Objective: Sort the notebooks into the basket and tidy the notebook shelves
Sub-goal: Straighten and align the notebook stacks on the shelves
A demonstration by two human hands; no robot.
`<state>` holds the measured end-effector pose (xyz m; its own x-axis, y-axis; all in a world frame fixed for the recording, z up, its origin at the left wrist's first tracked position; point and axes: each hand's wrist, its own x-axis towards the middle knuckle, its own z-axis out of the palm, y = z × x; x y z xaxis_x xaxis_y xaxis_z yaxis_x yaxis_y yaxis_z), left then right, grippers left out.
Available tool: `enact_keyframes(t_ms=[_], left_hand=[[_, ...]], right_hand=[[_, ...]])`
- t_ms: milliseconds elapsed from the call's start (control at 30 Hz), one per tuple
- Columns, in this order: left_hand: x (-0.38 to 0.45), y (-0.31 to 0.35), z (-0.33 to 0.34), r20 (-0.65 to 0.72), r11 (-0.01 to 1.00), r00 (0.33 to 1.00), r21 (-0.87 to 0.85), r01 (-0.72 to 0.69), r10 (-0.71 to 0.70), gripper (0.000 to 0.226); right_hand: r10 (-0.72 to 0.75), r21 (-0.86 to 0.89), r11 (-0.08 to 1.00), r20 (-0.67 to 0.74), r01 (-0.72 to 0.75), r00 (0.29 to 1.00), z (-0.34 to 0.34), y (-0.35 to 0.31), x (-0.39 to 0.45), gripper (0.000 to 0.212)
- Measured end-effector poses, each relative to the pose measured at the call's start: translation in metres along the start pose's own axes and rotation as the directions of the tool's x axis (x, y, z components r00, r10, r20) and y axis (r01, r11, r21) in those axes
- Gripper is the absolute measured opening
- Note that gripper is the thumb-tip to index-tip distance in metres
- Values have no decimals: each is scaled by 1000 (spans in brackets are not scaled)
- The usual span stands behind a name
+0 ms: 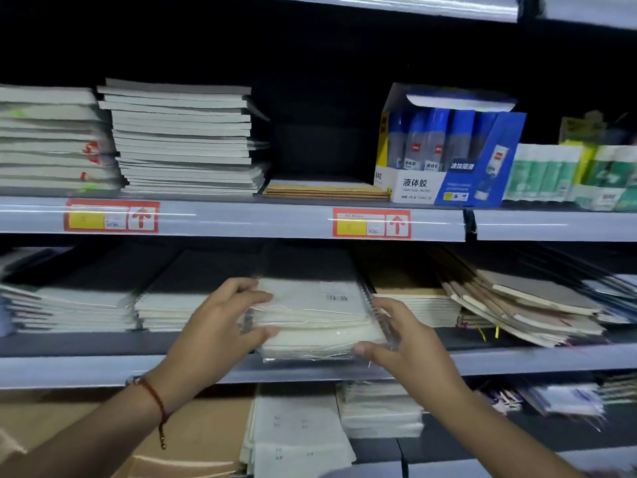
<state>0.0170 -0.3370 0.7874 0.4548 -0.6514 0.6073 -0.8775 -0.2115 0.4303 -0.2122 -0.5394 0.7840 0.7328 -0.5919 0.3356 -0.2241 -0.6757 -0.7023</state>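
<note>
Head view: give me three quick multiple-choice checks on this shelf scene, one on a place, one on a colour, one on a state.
1. Where does the glue box stand?
A. top visible shelf, right of the thin brown notebooks
B. middle shelf, beside the leaning pile
C. bottom shelf

2. What colour is the cord on the left wrist?
A. blue
B. red
C. green

3. How is the wrapped spiral notebook stack held?
A. by one hand only
B. untouched on the shelf
C. by both hands, one at each side

Answers:
1 A: the box sits on the upper shelf next to the brown notebooks.
2 B: the wrist cord is red.
3 C: the left hand grips its left side and the right hand its spiral edge.
</note>
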Motion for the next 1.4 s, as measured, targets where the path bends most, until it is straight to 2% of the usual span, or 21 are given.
enact_keyframes(t_ms=[100, 167, 233, 333, 500, 667, 933, 1133, 1267, 1400], left_hand=[[-8, 7, 1, 62, 989, 997, -135, 53, -45, 55], [-14, 14, 2, 159, 964, 983, -235, 126, -90, 76], [-19, 22, 6, 250, 945, 958, -253, 206, -142, 97], [-17, 25, 11, 258, 948, 949, -212, 237, -180, 116], [-10, 12, 10, 224, 947, 954, -207, 246, -199, 112], [4, 5, 12, 200, 946, 959, -215, 244, -202, 86], [32, -10, 23, 133, 968, 968, -105, 228, -214, 66], [45, -15, 32, 108, 954, 955, -92, 285, -275, 60], [47, -15, 36, 82, 946, 949, -98, 310, -303, 55], [45, -16, 39, 116, 925, 939, -171, 339, -323, 72]], right_hand=[[-15, 145, 989, 78, 3, 997, -4, 11, -4, 67], [-8, 254, 967, 142, -28, 990, -7, 18, -5, 73], [4, 260, 964, 175, -50, 985, -10, 23, -6, 82], [-30, 269, 963, 229, -33, 973, -12, 18, -7, 69], [-2, 296, 954, 140, -40, 990, -5, 20, 2, 63], [37, 306, 951, 21, -42, 999, 10, 28, 18, 63], [85, 232, 970, -31, -76, 996, 18, 22, 48, 67], [87, 20, 996, -120, -85, 989, 23, 15, 64, 59], [93, -41, 994, -159, -101, 983, 28, 13, 65, 59], [117, -21, 992, -189, -123, 975, 32, 10, 66, 56]])
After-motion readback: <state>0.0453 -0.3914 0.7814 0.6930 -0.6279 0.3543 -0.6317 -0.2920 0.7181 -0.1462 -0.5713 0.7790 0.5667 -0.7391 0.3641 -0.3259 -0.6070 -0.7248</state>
